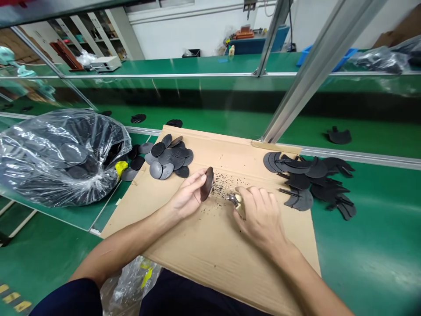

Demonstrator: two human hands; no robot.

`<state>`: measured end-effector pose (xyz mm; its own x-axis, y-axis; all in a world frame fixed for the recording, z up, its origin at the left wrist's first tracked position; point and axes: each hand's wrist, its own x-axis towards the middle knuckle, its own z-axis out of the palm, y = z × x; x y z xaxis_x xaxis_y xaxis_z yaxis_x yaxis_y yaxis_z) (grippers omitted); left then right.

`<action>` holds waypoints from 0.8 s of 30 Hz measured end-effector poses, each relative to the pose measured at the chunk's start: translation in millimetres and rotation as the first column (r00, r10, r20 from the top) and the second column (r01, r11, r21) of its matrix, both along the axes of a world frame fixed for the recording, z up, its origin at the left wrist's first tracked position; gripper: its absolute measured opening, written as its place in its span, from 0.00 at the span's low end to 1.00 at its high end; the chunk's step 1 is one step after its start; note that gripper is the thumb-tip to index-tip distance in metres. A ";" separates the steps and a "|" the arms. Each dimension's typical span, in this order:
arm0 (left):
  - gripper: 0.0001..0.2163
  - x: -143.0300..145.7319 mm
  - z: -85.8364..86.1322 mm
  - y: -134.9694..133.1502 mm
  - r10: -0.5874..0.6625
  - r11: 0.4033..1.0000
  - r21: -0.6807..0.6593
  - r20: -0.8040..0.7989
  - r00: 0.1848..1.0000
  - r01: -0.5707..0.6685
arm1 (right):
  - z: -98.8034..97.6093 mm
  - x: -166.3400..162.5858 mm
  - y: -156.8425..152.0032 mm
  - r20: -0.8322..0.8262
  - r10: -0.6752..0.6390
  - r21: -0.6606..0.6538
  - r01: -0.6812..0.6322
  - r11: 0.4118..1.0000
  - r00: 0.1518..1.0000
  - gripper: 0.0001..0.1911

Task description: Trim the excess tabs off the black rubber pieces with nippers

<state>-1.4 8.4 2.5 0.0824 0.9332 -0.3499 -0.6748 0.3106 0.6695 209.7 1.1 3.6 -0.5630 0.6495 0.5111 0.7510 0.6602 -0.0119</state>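
A dark round plastic disc (207,185) is tilted on edge in my left hand (187,198), pinched between thumb and fingers. My right hand (259,213) is wrapped round a pair of nippers (234,200) with pale handles; their metal jaws point at the disc but stay apart from it. Small black trimmings (223,184) lie scattered on the cardboard sheet (210,245) beneath both hands. To the left is a heap of black discs (171,157). On the right lie overlapping black discs with stems (296,169), some reaching past the cardboard edge.
A large clear plastic bag (62,153) of black parts sits at the left, with loose discs by its mouth. Metal frame posts (296,83) rise behind the cardboard. Several black pieces lie on the green belt (223,109) beyond. Another plastic bag (131,281) is below the front edge.
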 end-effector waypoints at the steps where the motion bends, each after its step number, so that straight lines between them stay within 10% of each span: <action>1: 0.11 0.4 0.5 -1.0 -0.034 0.999 -0.009 0.021 0.999 0.034 | -0.4 -0.6 0.1 0.003 0.009 0.005 -0.009 1.000 1.000 0.17; 24: 0.10 15.3 -6.4 -18.4 -0.094 0.992 -0.072 0.131 0.987 0.104 | -3.3 -4.8 -4.5 -0.033 0.047 0.021 -0.046 0.999 0.998 0.14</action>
